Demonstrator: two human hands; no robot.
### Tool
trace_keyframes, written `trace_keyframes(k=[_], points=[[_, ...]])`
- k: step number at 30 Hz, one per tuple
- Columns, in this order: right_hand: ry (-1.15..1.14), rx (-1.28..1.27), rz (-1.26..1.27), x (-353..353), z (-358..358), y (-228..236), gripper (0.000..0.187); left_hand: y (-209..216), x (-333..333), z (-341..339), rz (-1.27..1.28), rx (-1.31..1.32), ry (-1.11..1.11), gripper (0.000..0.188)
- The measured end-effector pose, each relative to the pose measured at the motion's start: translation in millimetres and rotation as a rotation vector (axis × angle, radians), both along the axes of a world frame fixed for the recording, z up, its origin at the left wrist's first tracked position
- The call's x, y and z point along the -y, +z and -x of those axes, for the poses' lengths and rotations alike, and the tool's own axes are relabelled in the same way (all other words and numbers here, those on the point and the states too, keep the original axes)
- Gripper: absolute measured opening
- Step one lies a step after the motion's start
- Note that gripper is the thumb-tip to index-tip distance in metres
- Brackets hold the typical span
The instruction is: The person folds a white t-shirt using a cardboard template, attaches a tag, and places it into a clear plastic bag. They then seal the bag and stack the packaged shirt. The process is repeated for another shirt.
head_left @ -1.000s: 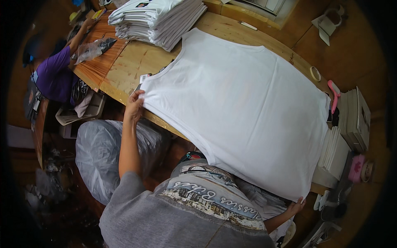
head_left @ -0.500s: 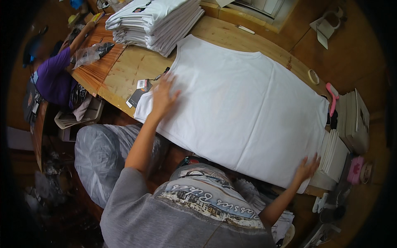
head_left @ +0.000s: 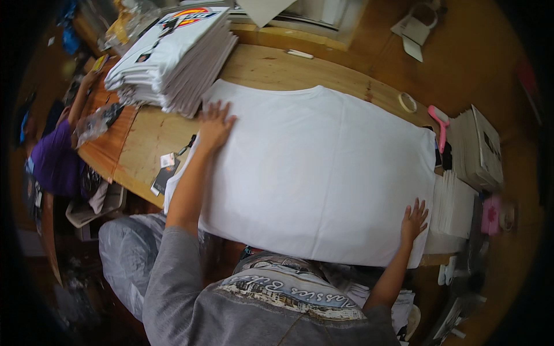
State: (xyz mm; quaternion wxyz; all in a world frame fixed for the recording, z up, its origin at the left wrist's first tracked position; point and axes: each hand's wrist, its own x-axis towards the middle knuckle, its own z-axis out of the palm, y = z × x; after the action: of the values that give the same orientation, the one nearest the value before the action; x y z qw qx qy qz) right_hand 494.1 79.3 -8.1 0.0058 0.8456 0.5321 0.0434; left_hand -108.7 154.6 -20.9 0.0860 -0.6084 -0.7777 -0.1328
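A white T-shirt (head_left: 277, 167) lies spread on the wooden table (head_left: 259, 63), its neckline toward the far side and a crease running down it. My left hand (head_left: 214, 126) rests flat on its far left part, fingers spread. Flat on the near right part lies my right hand (head_left: 414, 220), fingers apart too. Beside my left forearm, a dark hang tag (head_left: 165, 176) with a white label sticks out past the shirt's left edge. Neither hand holds anything.
A tall stack of folded white shirts (head_left: 167, 63) stands at the far left. To the right are a tape roll (head_left: 407, 103), a pink-handled tool (head_left: 441, 124) and white stacks (head_left: 476, 147). A plastic-wrapped bundle (head_left: 130, 254) sits below left. Another person in purple (head_left: 57, 155) works at far left.
My left hand has moved up along the shirt's left side to its far part and pressed flat. The right hand has settled onto the shirt. The whole view has shifted.
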Motion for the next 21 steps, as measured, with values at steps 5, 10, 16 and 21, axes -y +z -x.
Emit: trace_keyframes(k=[5, 10, 16, 21], points=[[-0.059, -0.007, -0.006, -3.4, -2.4, 7.7, 0.043, -18.9, -23.5, 29.9, 0.057, -0.061, 0.0, 0.052], [0.222, -0.019, -0.254, -72.1, -10.8, -0.8, 0.041, -12.9, -33.2, 5.4, 0.171, -0.103, 0.183, 0.053], [0.073, -0.056, -0.207, -130.7, -43.9, 3.4, 0.038, -14.7, -37.1, 3.2, 0.241, -0.073, 0.209, 0.051], [0.308, -0.116, -0.259, -155.1, -63.9, -10.5, 0.041, -12.9, -40.0, 0.0, 0.261, -0.046, 0.213, 0.051]])
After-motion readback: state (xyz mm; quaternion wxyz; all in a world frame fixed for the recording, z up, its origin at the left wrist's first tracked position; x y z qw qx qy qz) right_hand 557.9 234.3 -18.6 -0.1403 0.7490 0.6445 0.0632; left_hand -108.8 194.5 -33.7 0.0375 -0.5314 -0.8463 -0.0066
